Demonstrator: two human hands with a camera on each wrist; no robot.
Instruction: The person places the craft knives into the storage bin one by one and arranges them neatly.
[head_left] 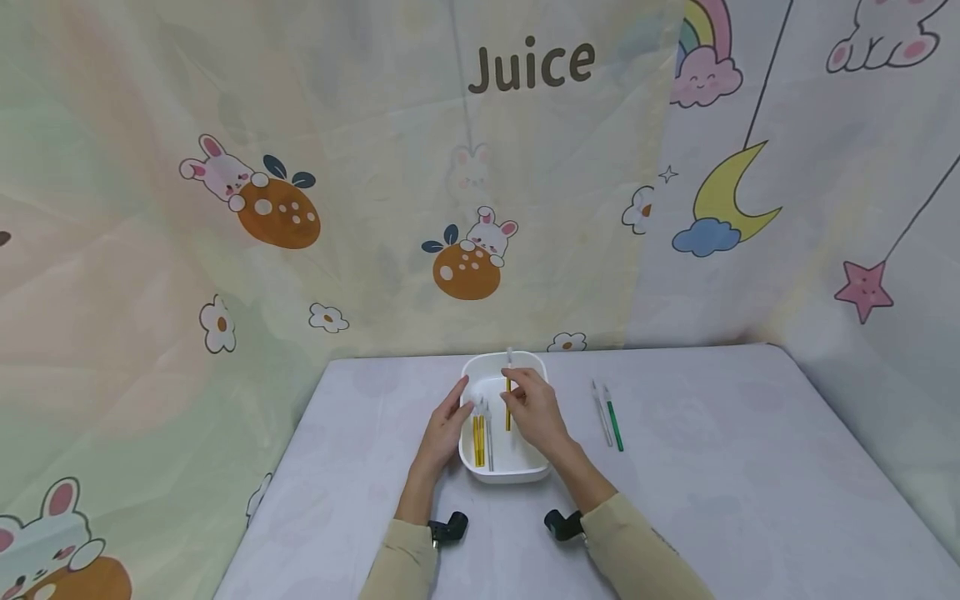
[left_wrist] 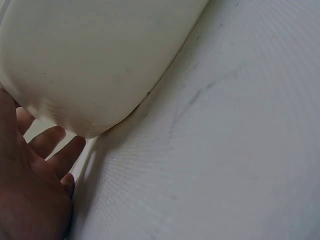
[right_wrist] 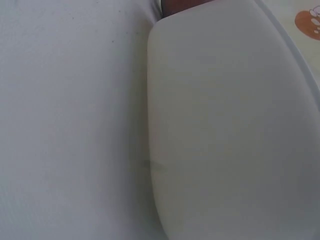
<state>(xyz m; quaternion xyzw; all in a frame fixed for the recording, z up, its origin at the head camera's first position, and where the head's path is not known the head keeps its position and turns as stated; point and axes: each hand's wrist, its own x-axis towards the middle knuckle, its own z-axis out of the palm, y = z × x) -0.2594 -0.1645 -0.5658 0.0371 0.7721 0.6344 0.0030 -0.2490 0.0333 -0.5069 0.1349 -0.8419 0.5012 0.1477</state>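
A white container (head_left: pixel 504 478) stands on the table, its outer wall close up in both wrist views. My left hand (head_left: pixel 440 429) holds its left side, thumb over the rim and fingers against the outer wall. Above the inside of the container, my right hand (head_left: pixel 536 410) pinches a slim yellow pen-like tool (head_left: pixel 508 422) with a pale, clear-looking end upward. Two similar yellow tools (head_left: pixel 478 442) and a silver one (head_left: pixel 490 442) lie side by side in the container's left part. Their exact kind is too small to tell.
Right of the container, a silver pen-like tool (head_left: pixel 602 415) and a green one (head_left: pixel 614 421) lie on the white-covered table (head_left: pixel 720 450). A printed cloth wall (head_left: pixel 390 208) rises behind the table. Black wrist devices (head_left: pixel 448 528) are worn at both cuffs.
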